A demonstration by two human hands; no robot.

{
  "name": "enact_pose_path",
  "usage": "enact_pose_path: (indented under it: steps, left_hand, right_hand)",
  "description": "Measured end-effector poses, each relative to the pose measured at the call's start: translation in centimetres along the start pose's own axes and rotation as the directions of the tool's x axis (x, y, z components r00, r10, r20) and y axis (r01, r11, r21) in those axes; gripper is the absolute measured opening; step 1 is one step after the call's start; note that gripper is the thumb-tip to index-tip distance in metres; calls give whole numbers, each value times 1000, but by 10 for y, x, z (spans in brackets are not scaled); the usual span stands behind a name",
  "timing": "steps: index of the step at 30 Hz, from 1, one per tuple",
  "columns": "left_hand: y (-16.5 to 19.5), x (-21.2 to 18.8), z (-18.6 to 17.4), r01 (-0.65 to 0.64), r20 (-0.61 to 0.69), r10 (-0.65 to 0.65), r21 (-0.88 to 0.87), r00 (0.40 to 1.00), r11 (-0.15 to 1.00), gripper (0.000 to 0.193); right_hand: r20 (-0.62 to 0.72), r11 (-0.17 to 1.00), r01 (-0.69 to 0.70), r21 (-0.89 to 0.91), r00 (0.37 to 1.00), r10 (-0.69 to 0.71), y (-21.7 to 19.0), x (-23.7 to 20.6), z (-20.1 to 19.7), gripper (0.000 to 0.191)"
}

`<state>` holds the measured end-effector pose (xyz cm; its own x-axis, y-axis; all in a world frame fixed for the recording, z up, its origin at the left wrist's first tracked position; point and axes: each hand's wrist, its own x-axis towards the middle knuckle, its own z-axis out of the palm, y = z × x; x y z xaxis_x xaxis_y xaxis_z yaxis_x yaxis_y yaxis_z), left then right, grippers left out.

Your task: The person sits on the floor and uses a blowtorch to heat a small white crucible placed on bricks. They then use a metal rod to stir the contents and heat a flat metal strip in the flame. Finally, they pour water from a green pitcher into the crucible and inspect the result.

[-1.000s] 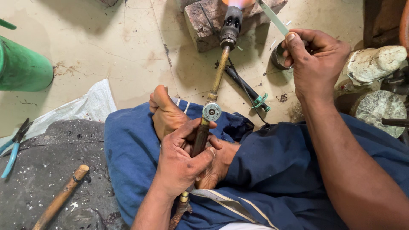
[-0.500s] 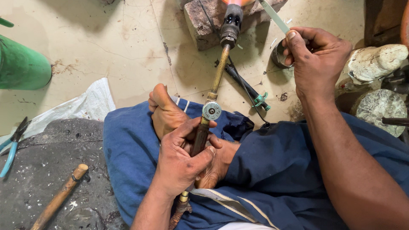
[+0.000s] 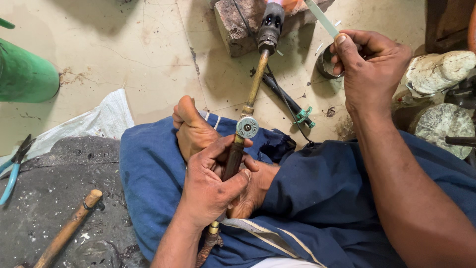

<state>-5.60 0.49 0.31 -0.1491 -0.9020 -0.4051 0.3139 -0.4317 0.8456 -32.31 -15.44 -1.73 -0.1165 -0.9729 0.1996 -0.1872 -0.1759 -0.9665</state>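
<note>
Both your hands grip: left (image 3: 210, 186) fingers wrap the torch (image 3: 246, 119), right (image 3: 369, 64) pinches a thin rod (image 3: 322, 19).

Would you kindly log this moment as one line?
left hand: grips brass torch with round valve knob | right hand: pinches thin pale-green rod above small metal cup

Bare forearms, no sleeves, bare feet, loose blue cloth garment (image 3: 317, 208) with pale trim
</note>
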Motion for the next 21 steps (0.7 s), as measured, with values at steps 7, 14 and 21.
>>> enact_pose_path:
  steps: [7, 14, 21]
  left_hand:
    - [1, 0, 0, 4, -4, -4, 16, 1000, 1000, 42]
    - [-1, 1, -1, -2, 6, 2, 7, 1000, 1000, 42]
    - [-2, 1, -4, -5, 36, 5, 15, 999, 1000, 43]
  right_hand:
    - [1, 1000, 15, -17, 1000, -15, 1, 1, 0, 9]
    - [-6, 1000, -7, 8, 1000, 8, 0, 1, 1, 8]
    - [-19, 999, -39, 23, 999, 40, -3, -2, 2, 8]
